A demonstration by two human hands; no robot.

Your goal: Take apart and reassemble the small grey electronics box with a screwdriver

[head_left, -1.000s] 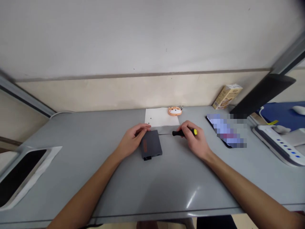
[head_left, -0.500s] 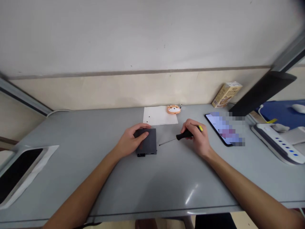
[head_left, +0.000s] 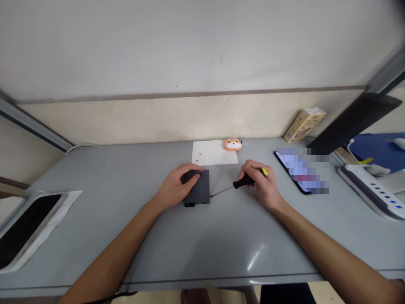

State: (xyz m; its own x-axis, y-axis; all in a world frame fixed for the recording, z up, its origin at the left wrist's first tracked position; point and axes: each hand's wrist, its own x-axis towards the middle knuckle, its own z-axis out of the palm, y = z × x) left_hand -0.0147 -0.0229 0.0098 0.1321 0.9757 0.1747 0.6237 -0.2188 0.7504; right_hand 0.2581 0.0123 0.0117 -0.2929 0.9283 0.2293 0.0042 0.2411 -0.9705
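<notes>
We log a glossy grey tabletop [head_left: 158, 249]. Taking the dark box [head_left: 203, 188] lying on it as clock centre, we note: white paper [head_left: 207, 154], 1 o'clock; beige carton [head_left: 304, 125], 2 o'clock; phone [head_left: 294, 173] and white power strip [head_left: 368, 192], near 3; white sheet [head_left: 59, 212], roughly 8:30. Black stand [head_left: 351, 122], between 2 and 3, seemingly rests there; its foot is pixelated.

Lit moderately and diffusely, from a source out of view. Streaked with white glare [head_left: 255, 257] near the counter's [head_left: 95, 177] front edge; shadowed softly just left. Stretched toward the margins, darkened at upper-right corner. Pixelated over the phone [head_left: 295, 171].
</notes>
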